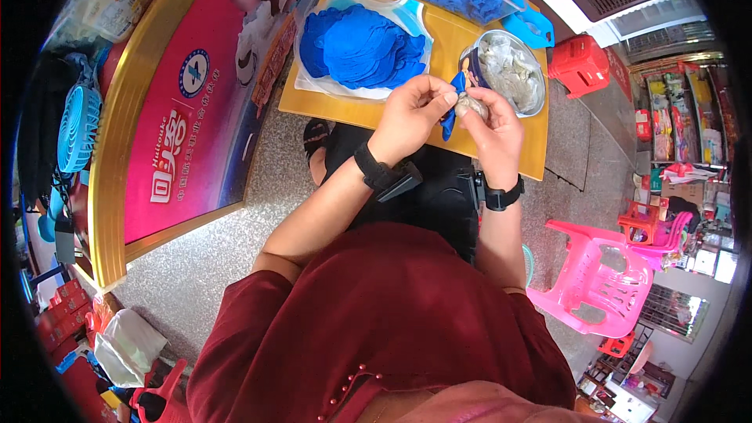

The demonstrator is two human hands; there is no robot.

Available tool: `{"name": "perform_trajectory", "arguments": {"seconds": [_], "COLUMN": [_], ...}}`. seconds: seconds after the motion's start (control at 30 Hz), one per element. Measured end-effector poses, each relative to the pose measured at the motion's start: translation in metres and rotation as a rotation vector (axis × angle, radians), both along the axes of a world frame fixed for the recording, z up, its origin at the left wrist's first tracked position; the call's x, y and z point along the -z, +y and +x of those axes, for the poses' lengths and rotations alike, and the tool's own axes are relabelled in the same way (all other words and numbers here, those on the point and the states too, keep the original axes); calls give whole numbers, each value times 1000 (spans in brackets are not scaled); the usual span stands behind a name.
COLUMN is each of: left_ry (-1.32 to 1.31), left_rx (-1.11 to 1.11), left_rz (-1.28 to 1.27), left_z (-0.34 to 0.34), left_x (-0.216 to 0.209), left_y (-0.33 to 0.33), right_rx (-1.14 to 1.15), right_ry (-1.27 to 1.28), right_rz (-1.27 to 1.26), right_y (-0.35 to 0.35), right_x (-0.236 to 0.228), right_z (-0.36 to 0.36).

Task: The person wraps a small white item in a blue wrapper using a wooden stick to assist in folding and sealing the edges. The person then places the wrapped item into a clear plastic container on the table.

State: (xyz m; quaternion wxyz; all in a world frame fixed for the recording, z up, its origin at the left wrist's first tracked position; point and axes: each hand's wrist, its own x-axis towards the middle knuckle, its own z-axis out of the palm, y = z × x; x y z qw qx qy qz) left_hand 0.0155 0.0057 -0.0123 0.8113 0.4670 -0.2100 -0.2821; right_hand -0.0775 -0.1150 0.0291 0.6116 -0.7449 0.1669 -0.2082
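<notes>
Above the table's near edge my two hands come close together. The fingers of my left hand [411, 116] are closed in a pinch on a small, thin blue piece [449, 123], perhaps fabric. My right hand [497, 127] has its thumb and fingers closed around a small greyish-white lump [470, 106] that touches the blue piece; what it is made of I cannot tell. Just beyond the right hand stands a round tub [539, 98] with crumpled clear plastic and greyish stuff inside. To the left, a heaped pile of flat blue pieces [364, 45] lies on a white and light-blue sheet [415, 22].
A clear bin [513, 0] of more blue pieces stands at the table's [313, 103] far side, beside a light-blue plastic object [530, 27]. Red stools [580, 66] are beyond on the right. A pink chair [599, 282] stands right; a gold-framed counter [117, 188] runs along the left.
</notes>
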Motion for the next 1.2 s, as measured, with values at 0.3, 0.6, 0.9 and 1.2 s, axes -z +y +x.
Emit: {"name": "perform_trajectory", "arguments": {"seconds": [0.3, 0.6, 0.9, 1.2], "left_ry": [-138, -70, -222, -296], "left_rx": [-138, -215, -123, -115], "left_rz": [90, 13, -57, -14], "left_z": [-7, -4, -4, -7], "left_x": [13, -1, 2, 9], "left_y": [-8, -2, 0, -1], "right_rx": [272, 102, 28, 191], "right_ry": [-192, -243, -69, -95], "right_rz": [-735, 27, 546, 241], "right_y": [22, 31, 14, 14], "right_x": [9, 6, 4, 6], "right_z": [15, 5, 3, 4]}}
